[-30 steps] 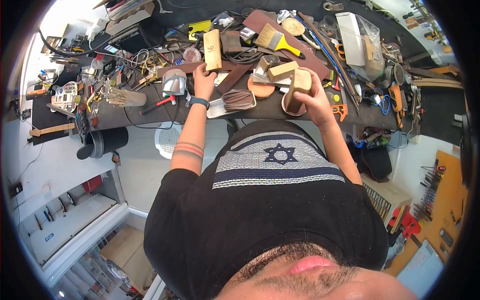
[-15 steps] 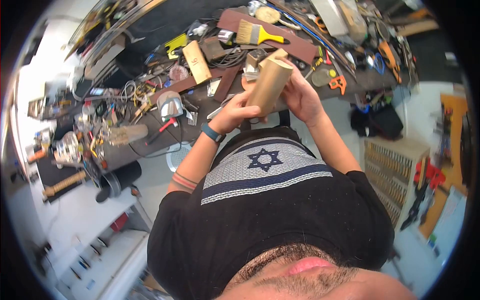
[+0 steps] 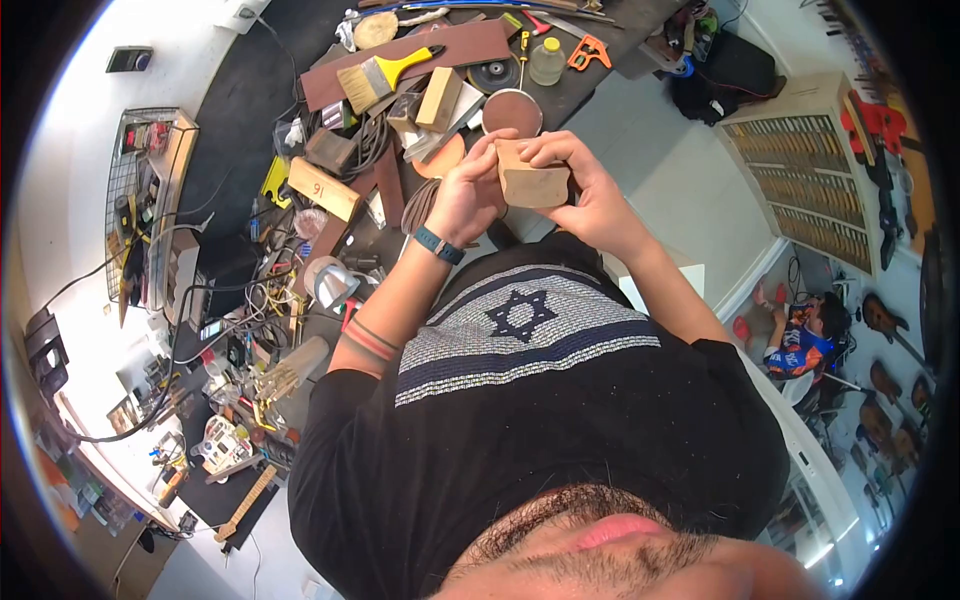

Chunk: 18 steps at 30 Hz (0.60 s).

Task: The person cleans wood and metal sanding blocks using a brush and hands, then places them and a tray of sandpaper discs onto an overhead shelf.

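Note:
A wooden block (image 3: 533, 183) with a shaped end face is held up in front of my chest. My right hand (image 3: 590, 198) grips it, fingers bent over its top and thumb beneath. My left hand (image 3: 468, 196) is at the block's left side, its fingertips touching the upper edge and its palm partly turned up. Just beyond the hands is a round reddish-brown disc (image 3: 512, 113). Left of my left hand are a stack of brown sanding sheets (image 3: 421, 205) and a wooden block marked 16 (image 3: 324, 189).
On the cluttered bench lie a wide brush (image 3: 385, 76), a reddish-brown board (image 3: 450, 47), a lidded jar (image 3: 547, 62) and an orange tool (image 3: 590, 52). A drawer cabinet (image 3: 800, 170) stands at the right. Another person (image 3: 800, 335) is visible farther right.
The view has turned toward the right. My left hand has left the block marked 16 and come to the held block, which has been tilted so its end face shows.

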Available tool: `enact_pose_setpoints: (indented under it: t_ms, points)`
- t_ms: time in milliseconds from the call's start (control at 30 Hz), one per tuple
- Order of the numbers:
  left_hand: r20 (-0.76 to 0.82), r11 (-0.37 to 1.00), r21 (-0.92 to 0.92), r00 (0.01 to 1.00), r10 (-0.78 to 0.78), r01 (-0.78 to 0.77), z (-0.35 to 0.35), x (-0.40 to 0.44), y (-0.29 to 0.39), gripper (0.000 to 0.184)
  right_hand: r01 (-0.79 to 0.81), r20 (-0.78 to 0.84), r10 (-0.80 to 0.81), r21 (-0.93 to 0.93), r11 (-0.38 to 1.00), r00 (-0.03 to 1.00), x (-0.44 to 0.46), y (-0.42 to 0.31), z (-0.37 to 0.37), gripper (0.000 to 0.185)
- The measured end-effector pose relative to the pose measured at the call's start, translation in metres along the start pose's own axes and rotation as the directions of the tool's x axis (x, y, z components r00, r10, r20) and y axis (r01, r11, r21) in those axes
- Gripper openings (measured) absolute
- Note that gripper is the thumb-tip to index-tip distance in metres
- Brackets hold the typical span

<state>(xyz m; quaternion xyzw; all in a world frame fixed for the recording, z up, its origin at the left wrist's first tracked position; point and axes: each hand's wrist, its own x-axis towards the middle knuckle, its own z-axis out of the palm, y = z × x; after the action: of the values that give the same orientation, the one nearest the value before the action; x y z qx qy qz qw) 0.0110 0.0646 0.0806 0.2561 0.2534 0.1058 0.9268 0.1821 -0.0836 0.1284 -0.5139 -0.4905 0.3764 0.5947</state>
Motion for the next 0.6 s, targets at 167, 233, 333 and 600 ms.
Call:
enact_pose_setpoints:
  t_ms: [167,233,333,600]
  points:
    - [0.144,0.999,-0.046,0.989,0.018,-0.012,0.006,0.013,-0.007,0.048,0.016,-0.035,-0.022,-0.172,0.985,0.999,0.001,-0.035,-0.007,0.059]
    - [0.120,0.996,-0.086,0.993,-0.010,0.020,0.019,0.004,-0.007,0.050,0.015,-0.039,-0.024,-0.215,0.977,0.999,0.004,-0.039,-0.008,0.060]
    - [0.118,0.995,-0.094,0.992,0.034,-0.023,0.017,0.001,-0.010,0.051,0.060,-0.004,-0.066,-0.351,0.935,0.998,0.002,-0.033,-0.010,0.058]
    - [0.205,0.863,-0.500,0.978,0.040,0.069,0.018,-0.036,-0.006,0.066,0.322,0.186,-0.268,-0.658,0.681,0.945,0.012,-0.030,0.006,0.054]
